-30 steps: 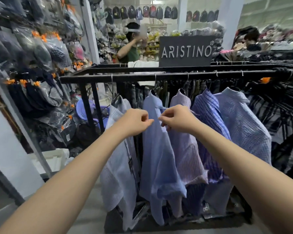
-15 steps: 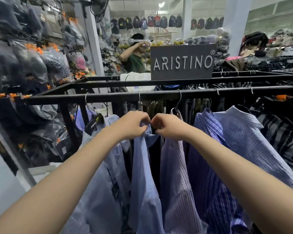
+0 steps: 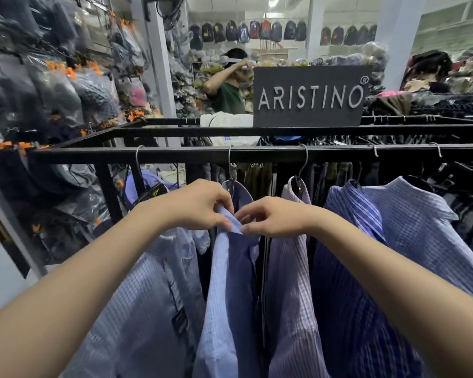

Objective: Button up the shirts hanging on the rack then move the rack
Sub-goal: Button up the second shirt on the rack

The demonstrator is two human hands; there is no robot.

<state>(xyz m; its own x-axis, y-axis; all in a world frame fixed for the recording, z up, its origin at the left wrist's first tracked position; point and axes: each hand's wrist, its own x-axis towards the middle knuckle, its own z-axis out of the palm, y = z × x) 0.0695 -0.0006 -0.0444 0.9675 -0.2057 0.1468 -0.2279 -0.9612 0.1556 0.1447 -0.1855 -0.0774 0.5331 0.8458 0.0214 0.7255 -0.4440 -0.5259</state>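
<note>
Several shirts hang on a black metal rack (image 3: pixel 175 154). My left hand (image 3: pixel 200 207) and my right hand (image 3: pixel 273 218) both pinch the collar of the light blue shirt (image 3: pixel 230 290) just under its hanger hook. The collar's front edges meet between my fingertips. To its left hangs a pale checked shirt (image 3: pixel 148 296) with a dark tag. To its right hang a lilac striped shirt (image 3: pixel 292 282), a dark blue striped shirt (image 3: pixel 352 268) and a pale blue checked shirt (image 3: pixel 421 227).
A dark ARISTINO sign (image 3: pixel 310 96) stands on the rack's top. A person in a green top (image 3: pixel 227 94) stands behind the rack. Bagged goods (image 3: pixel 66 91) hang on a wall at the left. More dark clothing (image 3: pixel 470 214) hangs at the right.
The view has come closer to the rack and both hands have risen from the shirt's chest to its collar, where they stay pinched together.
</note>
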